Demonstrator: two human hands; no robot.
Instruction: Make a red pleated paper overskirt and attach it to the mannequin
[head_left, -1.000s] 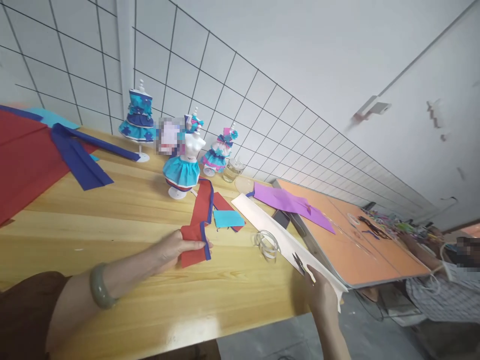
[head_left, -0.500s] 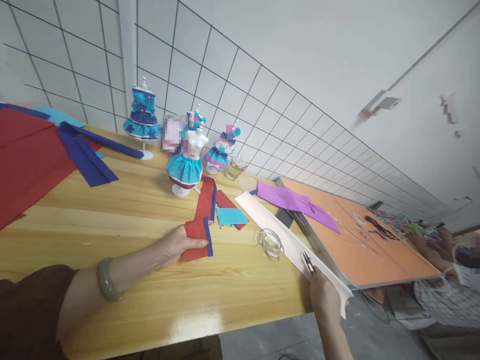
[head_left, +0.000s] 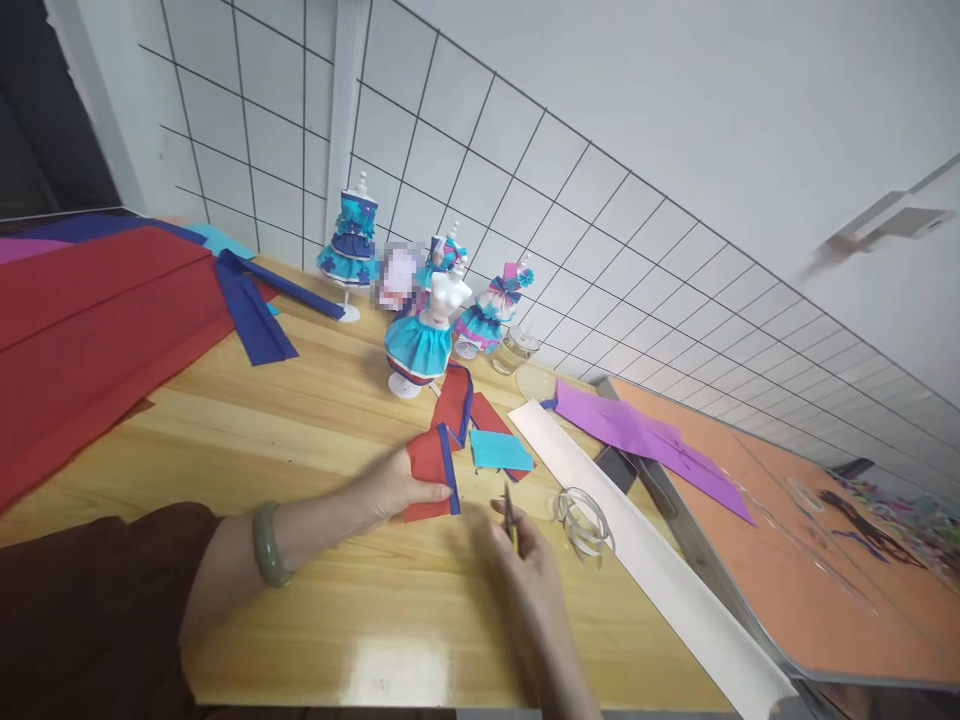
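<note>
My left hand [head_left: 397,485] grips the end of a red fabric strip [head_left: 429,460] with a dark blue edge, the thumb lying on top. The strip runs back across the table toward a small mannequin [head_left: 427,330] in a turquoise skirt. My right hand [head_left: 529,555], slightly blurred, is closed around small thread snips [head_left: 510,515], their tips pointing away from me. It is to the right of the strip, apart from it. Just beyond the snips lie a turquoise fabric piece [head_left: 502,451] and another red piece [head_left: 487,410] partly under it.
A coil of pale ribbon [head_left: 583,525] lies right of my right hand, beside a long white strip [head_left: 637,560]. Purple fabric [head_left: 652,440] and a phone [head_left: 616,468] are beyond. Dressed mannequins and a glass [head_left: 514,352] stand at the back; large red fabric [head_left: 112,330] covers the left.
My right hand has brought the snips from over the white strip leftward, close to the red strip. My left hand keeps its grip on the fabric. The view has turned right-to-left.
</note>
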